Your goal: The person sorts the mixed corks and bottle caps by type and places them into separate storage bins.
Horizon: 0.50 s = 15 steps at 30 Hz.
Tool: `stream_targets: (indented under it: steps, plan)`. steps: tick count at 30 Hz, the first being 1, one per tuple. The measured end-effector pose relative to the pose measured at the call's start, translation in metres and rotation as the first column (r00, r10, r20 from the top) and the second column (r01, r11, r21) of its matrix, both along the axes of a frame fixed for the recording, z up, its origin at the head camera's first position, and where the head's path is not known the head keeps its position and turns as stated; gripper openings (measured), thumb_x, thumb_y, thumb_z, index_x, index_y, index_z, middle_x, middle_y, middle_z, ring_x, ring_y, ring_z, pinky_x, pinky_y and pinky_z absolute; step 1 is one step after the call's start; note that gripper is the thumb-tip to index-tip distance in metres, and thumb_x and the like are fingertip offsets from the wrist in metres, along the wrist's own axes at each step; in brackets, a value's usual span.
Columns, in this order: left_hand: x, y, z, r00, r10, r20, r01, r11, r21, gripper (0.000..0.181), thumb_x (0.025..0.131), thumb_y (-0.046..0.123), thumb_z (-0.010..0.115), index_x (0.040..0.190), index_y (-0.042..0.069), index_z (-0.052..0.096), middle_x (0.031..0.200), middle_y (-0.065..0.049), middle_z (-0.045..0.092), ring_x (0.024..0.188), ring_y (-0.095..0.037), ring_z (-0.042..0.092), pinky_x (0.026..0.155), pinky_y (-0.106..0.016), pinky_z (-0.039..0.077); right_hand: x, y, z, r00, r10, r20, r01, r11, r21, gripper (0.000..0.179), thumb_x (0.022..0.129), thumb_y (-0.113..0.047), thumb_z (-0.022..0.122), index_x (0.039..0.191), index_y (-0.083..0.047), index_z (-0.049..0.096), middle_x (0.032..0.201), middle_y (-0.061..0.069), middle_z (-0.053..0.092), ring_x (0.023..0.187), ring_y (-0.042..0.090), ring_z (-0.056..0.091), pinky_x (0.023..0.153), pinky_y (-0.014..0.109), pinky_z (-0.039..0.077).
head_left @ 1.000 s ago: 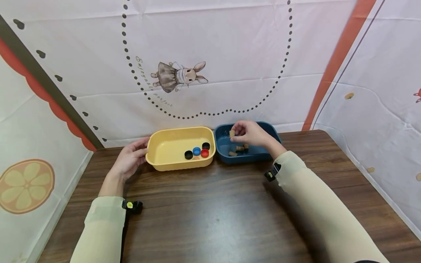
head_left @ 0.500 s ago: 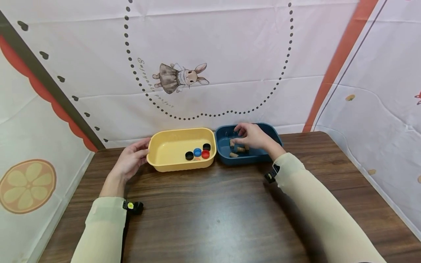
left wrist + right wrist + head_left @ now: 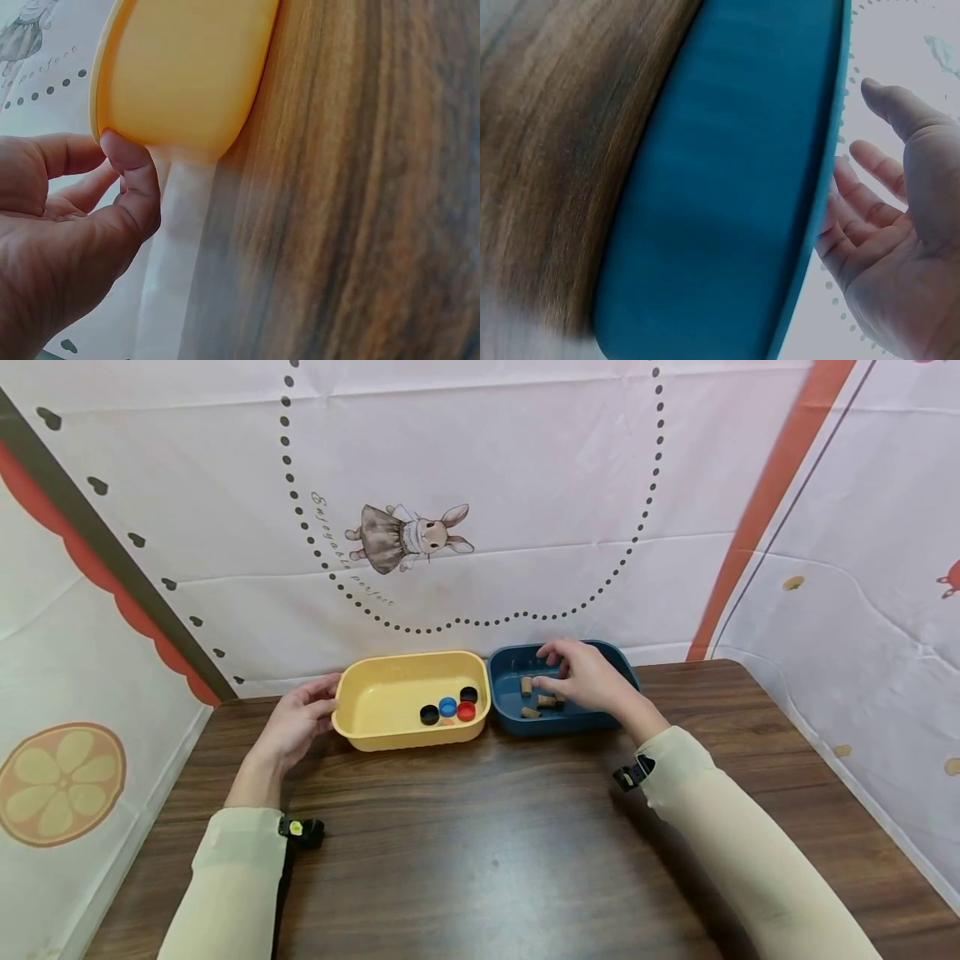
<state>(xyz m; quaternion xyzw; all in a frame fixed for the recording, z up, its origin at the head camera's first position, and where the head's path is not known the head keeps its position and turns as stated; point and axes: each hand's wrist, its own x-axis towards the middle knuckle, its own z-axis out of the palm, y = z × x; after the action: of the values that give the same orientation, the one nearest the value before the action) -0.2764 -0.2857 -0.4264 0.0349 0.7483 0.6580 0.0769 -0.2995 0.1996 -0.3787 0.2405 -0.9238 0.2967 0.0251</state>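
My left hand (image 3: 296,722) holds the left end of a yellow tub (image 3: 187,67), thumb and forefinger right at its rim. Several bottle caps lie in the tub's right part, among them a red cap (image 3: 466,711), a blue cap (image 3: 447,707) and a black cap (image 3: 429,715). Beside it stands a dark blue tub (image 3: 720,172) with several corks; one cork (image 3: 527,686) stands on its floor near the left, another cork (image 3: 530,712) lies closer to the front. Over this tub hovers my right hand (image 3: 585,677), thumb and fingers spread apart, nothing between them.
Both tubs stand end to end at the back of a brown wood-grain table (image 3: 420,843). A white printed cloth (image 3: 525,485) with a rabbit picture hangs right behind them. More cloth rises at the left and right sides.
My right hand has lowered a cork into the blue tub and let it go. Its fingers have opened and drawn back slightly to the right. The left hand stays at the yellow tub.
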Motion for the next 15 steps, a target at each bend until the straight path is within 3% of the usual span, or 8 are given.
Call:
stream_targets:
  steps: [8,11,15]
  plan:
    - [0.002,-0.003,0.007,0.999,0.038,-0.025,-0.042,0.987,-0.157,0.060,0.114,0.018,0.048,0.168,0.004,0.026,0.154,-0.025,0.039,0.110,-0.024,0.057,0.081,-0.029,0.059,0.020,0.000,0.006,0.998,0.008,-0.064,-0.006,0.999,0.032,0.051,0.099,-0.037,0.079,0.138,-0.008,0.065,0.119,0.009,0.062,0.096,0.030,0.060,0.084,0.044,0.052]
    - [0.004,-0.003,0.011,0.997,0.057,-0.059,-0.070,0.968,-0.241,0.061,0.115,0.025,0.048,0.168,0.005,0.027,0.152,-0.026,0.041,0.113,-0.029,0.057,0.084,-0.030,0.060,0.027,0.002,0.007,0.998,0.003,-0.059,-0.001,0.999,0.035,0.052,0.098,-0.040,0.079,0.139,-0.010,0.065,0.119,0.008,0.061,0.099,0.031,0.060,0.085,0.045,0.052]
    - [0.007,-0.002,0.017,0.990,0.064,-0.126,-0.107,0.925,-0.364,0.062,0.114,0.029,0.050,0.166,0.002,0.031,0.150,-0.027,0.045,0.117,-0.036,0.058,0.087,-0.037,0.061,0.034,0.004,0.007,0.998,-0.013,-0.058,0.015,0.999,0.044,0.053,0.097,-0.042,0.080,0.138,-0.012,0.065,0.122,0.008,0.061,0.102,0.030,0.061,0.088,0.047,0.053]
